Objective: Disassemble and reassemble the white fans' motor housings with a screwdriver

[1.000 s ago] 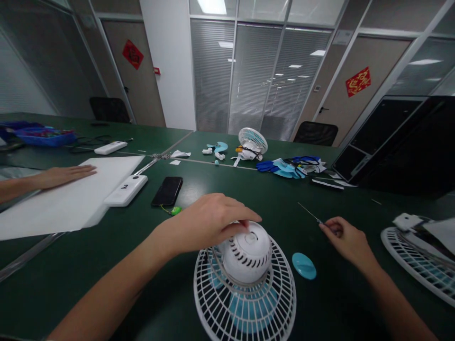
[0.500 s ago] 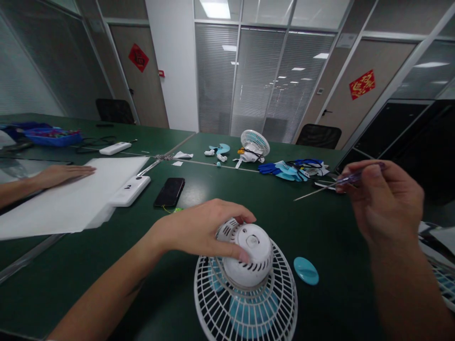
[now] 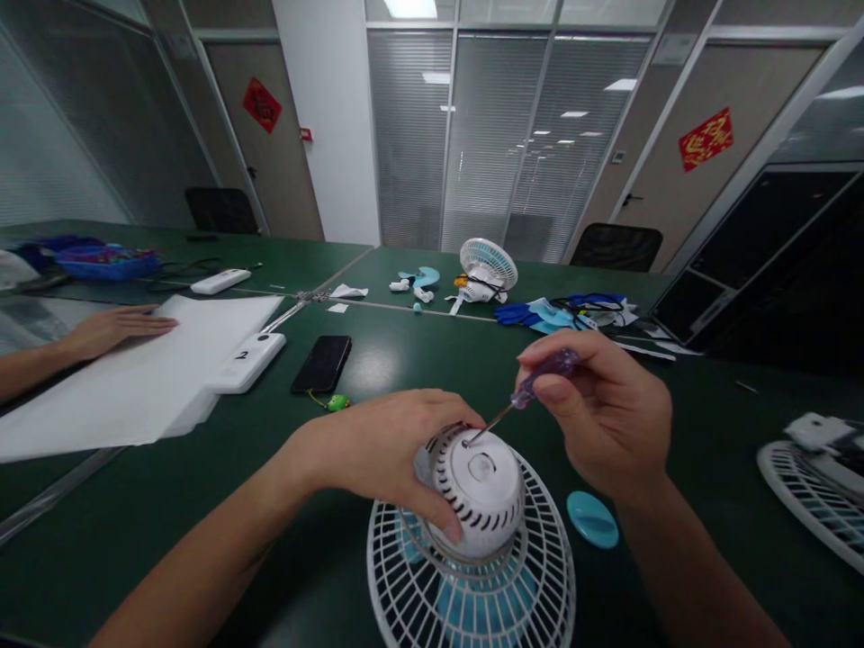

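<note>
A white fan (image 3: 481, 486) lies face down on the green table, its round motor housing up and blue blades showing through the grille. My left hand (image 3: 391, 450) is wrapped round the housing's left side, thumb in front. In my right hand (image 3: 607, 414) is a screwdriver (image 3: 550, 373) with a clear purple handle, held at a slant. Its thin shaft reaches down to a small screw hole near the housing's top edge; whether the tip is seated inside I cannot tell. Beside the grille, to the right, lies a blue oval knob (image 3: 592, 519).
Another person's hand (image 3: 125, 328) rests on white sheets (image 3: 155, 378) at the left. A black phone (image 3: 322, 364) and a white power bank (image 3: 249, 362) lie nearby. Farther back are a small fan (image 3: 487, 270) and blue gloves (image 3: 517, 314). Another fan part (image 3: 814, 486) sits far right.
My right hand has moved left with the screwdriver, bringing its tip from the air to the housing's hole. My left hand stays on the fan. The view has shifted slightly.
</note>
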Action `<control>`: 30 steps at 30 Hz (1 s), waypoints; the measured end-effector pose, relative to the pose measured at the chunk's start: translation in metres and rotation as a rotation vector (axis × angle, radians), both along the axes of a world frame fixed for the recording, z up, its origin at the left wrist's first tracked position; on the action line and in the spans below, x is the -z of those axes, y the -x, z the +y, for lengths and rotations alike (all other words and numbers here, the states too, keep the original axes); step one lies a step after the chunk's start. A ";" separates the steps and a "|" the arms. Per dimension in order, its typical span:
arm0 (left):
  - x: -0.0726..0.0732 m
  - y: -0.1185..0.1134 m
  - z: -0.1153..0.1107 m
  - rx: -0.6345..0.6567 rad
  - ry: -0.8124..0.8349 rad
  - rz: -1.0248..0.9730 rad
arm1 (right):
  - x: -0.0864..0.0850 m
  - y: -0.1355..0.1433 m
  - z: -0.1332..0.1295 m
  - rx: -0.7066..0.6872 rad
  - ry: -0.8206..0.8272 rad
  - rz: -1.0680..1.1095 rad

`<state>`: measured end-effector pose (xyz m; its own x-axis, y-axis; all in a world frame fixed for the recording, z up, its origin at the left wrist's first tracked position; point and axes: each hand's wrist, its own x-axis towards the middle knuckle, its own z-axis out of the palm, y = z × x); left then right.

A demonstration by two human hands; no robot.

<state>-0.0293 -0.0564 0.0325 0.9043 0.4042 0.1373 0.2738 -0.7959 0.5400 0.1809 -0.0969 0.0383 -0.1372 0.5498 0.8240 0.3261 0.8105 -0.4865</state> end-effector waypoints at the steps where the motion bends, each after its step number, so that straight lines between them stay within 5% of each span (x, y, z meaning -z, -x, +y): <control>1: 0.000 0.000 0.000 -0.001 0.004 0.004 | 0.000 0.000 0.000 0.007 0.000 -0.006; 17: 0.002 0.002 0.001 0.002 -0.022 0.006 | -0.001 0.001 -0.001 0.037 -0.001 -0.123; 30: 0.002 0.001 0.002 0.054 0.040 -0.082 | -0.025 0.023 -0.003 -0.020 -0.095 -0.443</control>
<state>-0.0307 -0.0541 0.0308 0.9111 0.3622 0.1968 0.1847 -0.7855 0.5906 0.1581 -0.0997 0.0637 -0.4980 0.4686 0.7296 0.4701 0.8529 -0.2269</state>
